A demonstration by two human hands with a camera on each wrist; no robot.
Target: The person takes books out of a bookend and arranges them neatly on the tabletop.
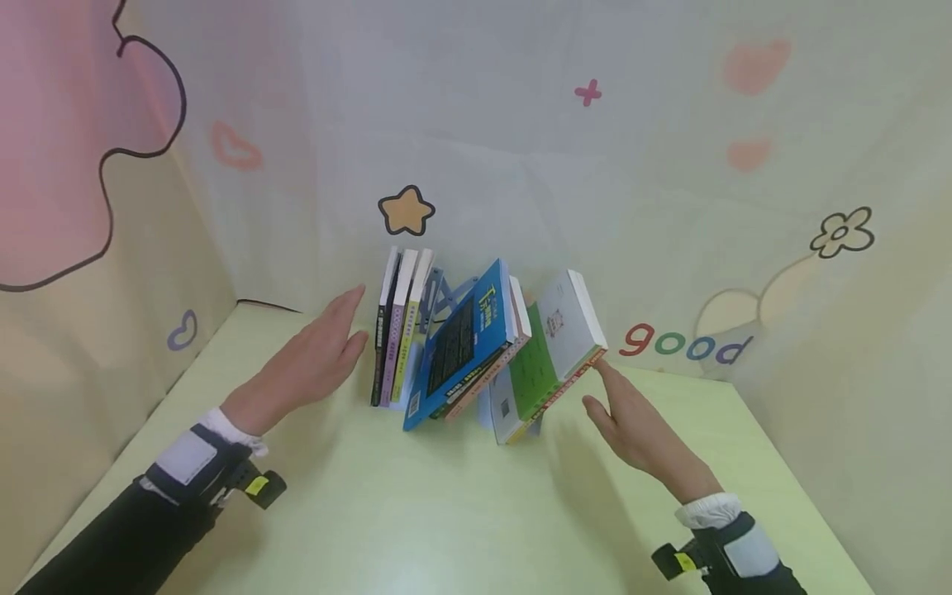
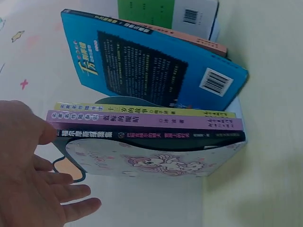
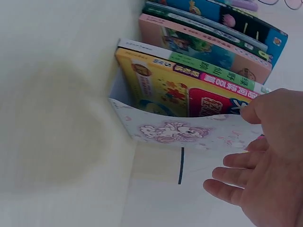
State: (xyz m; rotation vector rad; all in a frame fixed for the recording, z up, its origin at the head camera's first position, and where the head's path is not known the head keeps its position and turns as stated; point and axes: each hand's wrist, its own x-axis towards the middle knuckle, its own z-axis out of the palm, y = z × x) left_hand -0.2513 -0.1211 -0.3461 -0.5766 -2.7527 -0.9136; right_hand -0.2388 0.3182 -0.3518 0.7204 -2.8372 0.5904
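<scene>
Several books stand in a book stand whose white end panels (image 2: 128, 161) carry a unicorn picture. On the left, a black-spined book (image 2: 151, 136), a purple one (image 2: 142, 121) and a yellow one (image 1: 406, 355) stand nearly upright. A blue book (image 1: 472, 330) leans to the right, with a pink-spined book (image 1: 491, 372) beside it. Farther right, a green and white book (image 1: 539, 364) also leans right. My left hand (image 1: 308, 359) is beside the left end, fingers extended. With fingers extended, my right hand (image 1: 643, 426) is at the right end panel (image 3: 177, 130); contact is unclear.
The books stand on a pale yellow-green table (image 1: 416, 512), near its back edge. Behind them hangs a pale wall cloth (image 1: 483, 124) with a star and the word "good". Side walls (image 1: 855, 397) border the table left and right.
</scene>
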